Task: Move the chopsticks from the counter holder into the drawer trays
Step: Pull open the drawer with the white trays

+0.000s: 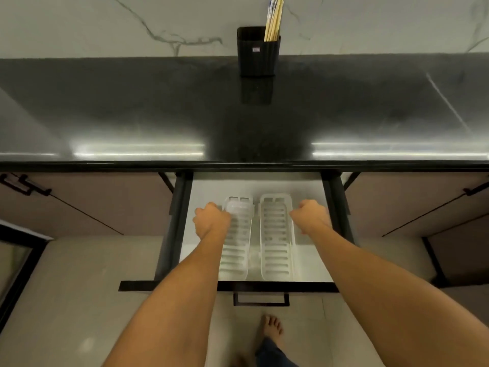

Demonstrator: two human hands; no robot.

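Chopsticks (274, 19) stand bunched in the black holder (258, 51) at the far edge of the counter (132, 107), none yet in the two slotted trays (276, 239) in the open drawer (317, 286). Squaring both trays side by side first would ease loading, I'd judge. Left hand (210, 221) is curled against the left tray's far end; right hand (311, 215) hangs fisted beside the right tray, contact unclear.
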